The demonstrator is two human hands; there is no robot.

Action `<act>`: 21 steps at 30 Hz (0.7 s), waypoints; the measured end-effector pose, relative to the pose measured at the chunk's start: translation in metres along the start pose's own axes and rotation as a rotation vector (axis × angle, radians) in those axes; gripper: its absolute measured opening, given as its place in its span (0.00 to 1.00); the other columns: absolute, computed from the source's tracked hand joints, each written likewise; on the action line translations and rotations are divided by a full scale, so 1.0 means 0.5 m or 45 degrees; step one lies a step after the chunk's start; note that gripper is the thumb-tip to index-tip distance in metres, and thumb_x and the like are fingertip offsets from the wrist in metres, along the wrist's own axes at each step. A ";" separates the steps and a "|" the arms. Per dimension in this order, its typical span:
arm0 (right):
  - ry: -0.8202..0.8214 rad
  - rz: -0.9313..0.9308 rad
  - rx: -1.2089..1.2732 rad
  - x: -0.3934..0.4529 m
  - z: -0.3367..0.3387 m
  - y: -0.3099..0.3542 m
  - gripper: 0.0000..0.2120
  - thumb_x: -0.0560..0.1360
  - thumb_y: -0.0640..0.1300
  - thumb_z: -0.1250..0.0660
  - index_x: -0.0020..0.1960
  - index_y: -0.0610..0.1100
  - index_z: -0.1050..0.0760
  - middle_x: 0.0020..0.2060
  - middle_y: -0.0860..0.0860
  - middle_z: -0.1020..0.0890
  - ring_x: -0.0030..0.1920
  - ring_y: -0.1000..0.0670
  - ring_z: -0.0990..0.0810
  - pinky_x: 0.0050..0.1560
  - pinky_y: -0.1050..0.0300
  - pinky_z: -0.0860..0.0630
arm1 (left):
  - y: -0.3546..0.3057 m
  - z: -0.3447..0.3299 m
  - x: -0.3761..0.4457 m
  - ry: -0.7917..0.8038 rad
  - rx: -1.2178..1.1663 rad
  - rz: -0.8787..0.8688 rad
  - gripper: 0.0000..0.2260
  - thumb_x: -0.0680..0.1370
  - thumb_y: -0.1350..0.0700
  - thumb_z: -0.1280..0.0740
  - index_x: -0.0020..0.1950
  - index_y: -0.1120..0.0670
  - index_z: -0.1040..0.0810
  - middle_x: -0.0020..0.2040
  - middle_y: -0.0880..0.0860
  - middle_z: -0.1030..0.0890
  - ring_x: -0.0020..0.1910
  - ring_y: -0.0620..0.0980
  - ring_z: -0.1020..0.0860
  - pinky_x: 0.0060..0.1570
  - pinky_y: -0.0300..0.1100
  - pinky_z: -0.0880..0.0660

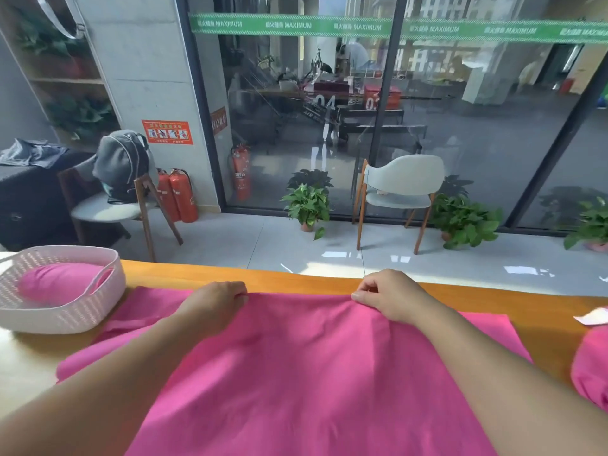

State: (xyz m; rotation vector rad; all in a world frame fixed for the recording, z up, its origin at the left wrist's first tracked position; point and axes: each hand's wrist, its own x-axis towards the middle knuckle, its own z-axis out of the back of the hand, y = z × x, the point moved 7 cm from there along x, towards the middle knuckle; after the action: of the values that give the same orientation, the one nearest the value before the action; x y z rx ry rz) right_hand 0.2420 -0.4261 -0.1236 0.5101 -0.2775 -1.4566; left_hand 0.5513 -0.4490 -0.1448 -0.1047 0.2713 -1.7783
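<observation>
A pink cloth [296,373] lies spread across the desk [543,311], its far hem near the desk's far edge. The left hand [214,302] and right hand [388,296] each pinch that hem with curled fingers, well apart from each other.

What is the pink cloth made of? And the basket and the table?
Cloth: looks like thin woven fabric, matte; it creases and drapes softly.
Basket: probably plastic, pale and smooth, moulded into a lattice of small holes.
Table: seems wood or a wood-look top, orange-brown with a slight sheen.
</observation>
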 end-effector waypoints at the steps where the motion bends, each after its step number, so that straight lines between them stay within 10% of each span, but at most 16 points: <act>1: -0.002 -0.016 0.002 0.036 -0.017 -0.018 0.09 0.76 0.54 0.31 0.45 0.50 0.17 0.43 0.57 0.17 0.46 0.55 0.20 0.49 0.55 0.24 | 0.004 -0.020 0.034 -0.020 -0.002 -0.013 0.09 0.83 0.50 0.43 0.49 0.50 0.25 0.49 0.51 0.22 0.51 0.55 0.23 0.48 0.45 0.27; 21: -0.032 -0.213 -0.119 0.149 -0.130 -0.127 0.12 0.77 0.60 0.35 0.42 0.52 0.26 0.41 0.57 0.22 0.46 0.51 0.23 0.45 0.54 0.28 | 0.026 -0.116 0.186 -0.069 0.034 -0.107 0.09 0.81 0.50 0.40 0.51 0.53 0.22 0.54 0.52 0.23 0.57 0.54 0.25 0.54 0.44 0.32</act>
State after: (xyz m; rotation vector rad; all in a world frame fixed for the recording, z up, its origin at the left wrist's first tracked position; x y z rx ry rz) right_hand 0.2261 -0.4912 -0.2200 0.4479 -0.1888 -1.6311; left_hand 0.5301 -0.5349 -0.2111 -0.1465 0.2069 -1.8586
